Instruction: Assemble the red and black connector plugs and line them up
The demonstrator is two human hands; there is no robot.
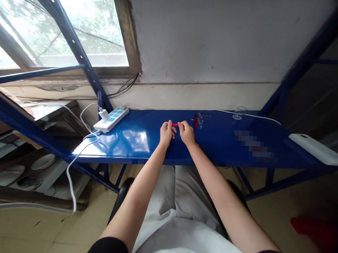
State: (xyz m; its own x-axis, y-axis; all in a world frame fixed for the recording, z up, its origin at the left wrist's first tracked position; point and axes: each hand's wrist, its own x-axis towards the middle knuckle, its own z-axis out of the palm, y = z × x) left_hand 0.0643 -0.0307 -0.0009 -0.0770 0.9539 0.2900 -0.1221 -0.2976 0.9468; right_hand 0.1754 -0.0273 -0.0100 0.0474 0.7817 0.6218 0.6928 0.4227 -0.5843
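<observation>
Between my two hands, a little above the blue tabletop, is a short red rod-like piece (175,124); its exact kind is too small to make out. My left hand (166,134) pinches its left end, with the other fingers loosely curled. At the right end, my right hand (186,133) closes its thumb and fingers on the same piece. Just beyond my right hand lie small red and black parts (196,121). Beside them are several small greyish, see-through pieces (201,122) and a row of tiny metal pieces that look like screws (206,117).
A white power strip (113,119) with a plug and trailing cables sits on the left of the blue table (218,143). Toward the back right stands a clear cup (239,113) by a white cable. A white object (317,148) lies at the right end. Blue metal posts frame both sides.
</observation>
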